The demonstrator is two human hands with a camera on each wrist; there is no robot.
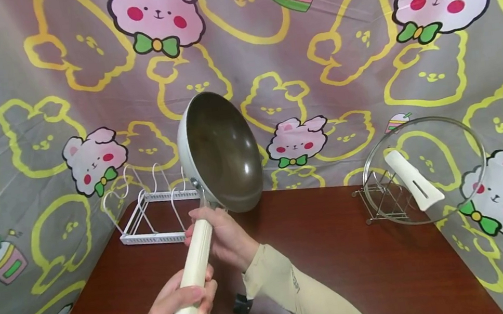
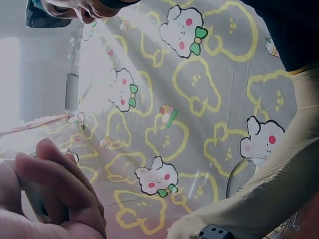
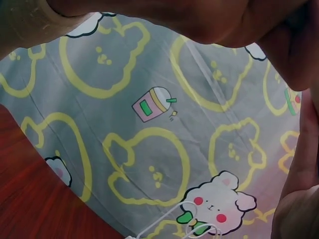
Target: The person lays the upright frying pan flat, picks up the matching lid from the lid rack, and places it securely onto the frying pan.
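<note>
While the left grip (image 1: 175,305) curls round the near end of the cream handle (image 1: 197,255), thumb laid across it, we see the right grip (image 1: 229,238) just beyond, closed about the same handle close to the bowl. Between them they hold the pan (image 1: 224,152), which is up past the right grip, tilted on its side, its brown inside turned rightward. From the right grip a beige sleeve (image 1: 290,280) runs back, a small black object (image 1: 242,304) by its cuff. Ahead and left of the grips, we find a white rack (image 1: 153,238) with curved loops on the desk (image 1: 362,253). Well to their right, a glass lid (image 1: 425,169) stands upright at a wire stand (image 1: 369,221). Beyond everything hangs a rabbit-printed cloth (image 1: 261,46).
</note>
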